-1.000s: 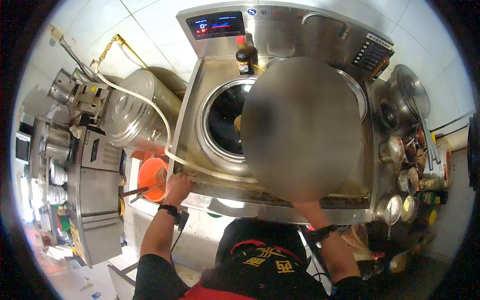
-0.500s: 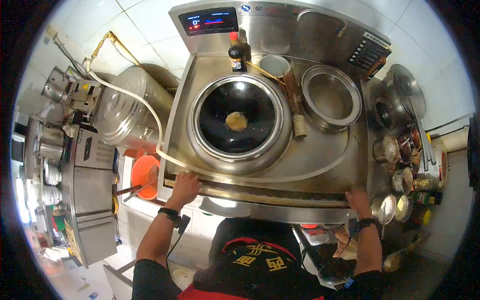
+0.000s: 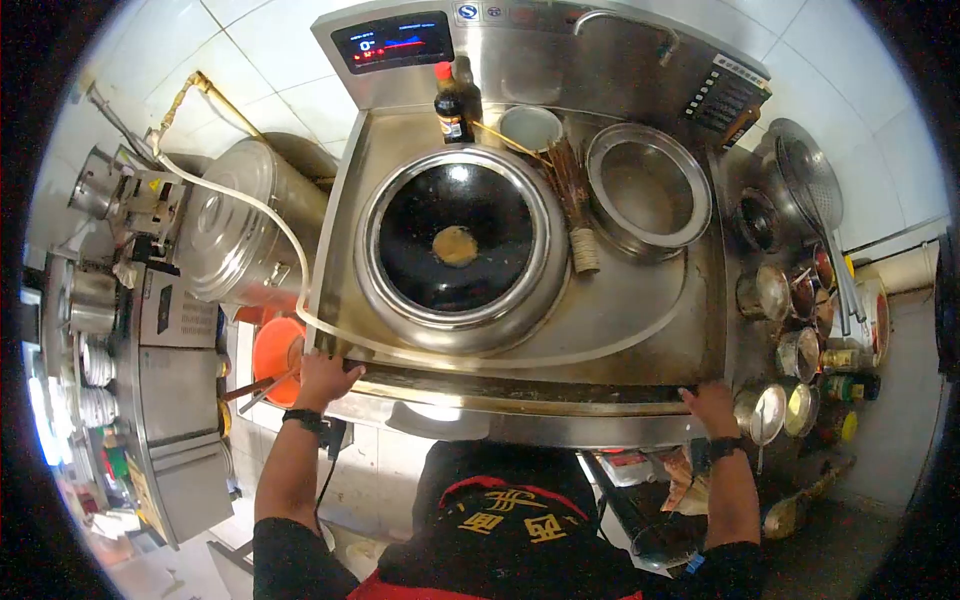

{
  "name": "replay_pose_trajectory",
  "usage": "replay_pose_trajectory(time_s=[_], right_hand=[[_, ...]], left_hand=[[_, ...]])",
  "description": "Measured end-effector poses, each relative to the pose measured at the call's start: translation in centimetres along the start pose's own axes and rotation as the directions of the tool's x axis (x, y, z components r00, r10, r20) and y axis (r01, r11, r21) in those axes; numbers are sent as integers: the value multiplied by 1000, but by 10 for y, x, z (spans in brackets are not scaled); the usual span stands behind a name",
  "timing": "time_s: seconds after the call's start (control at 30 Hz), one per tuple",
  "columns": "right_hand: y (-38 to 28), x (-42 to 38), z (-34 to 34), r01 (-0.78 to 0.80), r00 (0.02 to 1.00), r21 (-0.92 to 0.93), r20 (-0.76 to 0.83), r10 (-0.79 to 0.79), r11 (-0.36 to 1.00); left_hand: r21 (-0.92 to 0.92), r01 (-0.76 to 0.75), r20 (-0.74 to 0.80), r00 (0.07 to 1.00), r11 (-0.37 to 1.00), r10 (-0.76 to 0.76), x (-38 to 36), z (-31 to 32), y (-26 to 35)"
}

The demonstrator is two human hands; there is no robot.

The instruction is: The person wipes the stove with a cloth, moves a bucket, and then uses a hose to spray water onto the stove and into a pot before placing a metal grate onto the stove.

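Note:
My left hand (image 3: 328, 381) rests at the left end of the steel cooktop's front edge (image 3: 520, 388), its thumb spread away from the fingers. At the right end of that edge lies my right hand (image 3: 709, 408), thumb out and the other fingers partly hidden. Neither hand holds a loose object that I can see. Between them and beyond, a dark wok (image 3: 440, 225) sits in a raised steel ring, with a light brown patch at its bottom. A bamboo brush (image 3: 574, 205) leans beside it. Behind my left hand, a white hose (image 3: 302, 275) runs down onto the cooktop.
A red-capped bottle (image 3: 451, 110), a small steel pot (image 3: 530, 127) and a large round pot (image 3: 648, 190) stand at the back. Several seasoning bowls (image 3: 798, 353) line the right side. To the left are a lidded steel drum (image 3: 235, 215) and an orange bucket (image 3: 275, 350).
The view has shifted, so the cooktop appears further left. My left hand has slid left along the front edge and its thumb has spread. My right hand stays near the right end.

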State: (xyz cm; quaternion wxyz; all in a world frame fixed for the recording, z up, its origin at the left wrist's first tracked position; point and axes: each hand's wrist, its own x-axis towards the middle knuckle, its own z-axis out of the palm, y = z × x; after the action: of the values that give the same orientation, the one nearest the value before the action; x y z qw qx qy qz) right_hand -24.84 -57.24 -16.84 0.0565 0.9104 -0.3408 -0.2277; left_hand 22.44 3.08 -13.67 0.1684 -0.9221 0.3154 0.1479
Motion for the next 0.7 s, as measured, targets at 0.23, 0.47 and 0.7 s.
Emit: replay_pose_trajectory(time_s=[0.23,0.47,0.7], right_hand=[[-5,-4,-4,10,989,87,-145,3,996],[-9,-11,-12,3,1000,78,11,-4,997],[-63,32,-68,73,997,319,-47,-61,945]], left_hand=[[-93,-10,91,996,996,19,8,-2,-9],[-85,-10,-80,997,996,3,-7,7,-3],[-565,-431,-182,897,703,404,13,-50,114]])
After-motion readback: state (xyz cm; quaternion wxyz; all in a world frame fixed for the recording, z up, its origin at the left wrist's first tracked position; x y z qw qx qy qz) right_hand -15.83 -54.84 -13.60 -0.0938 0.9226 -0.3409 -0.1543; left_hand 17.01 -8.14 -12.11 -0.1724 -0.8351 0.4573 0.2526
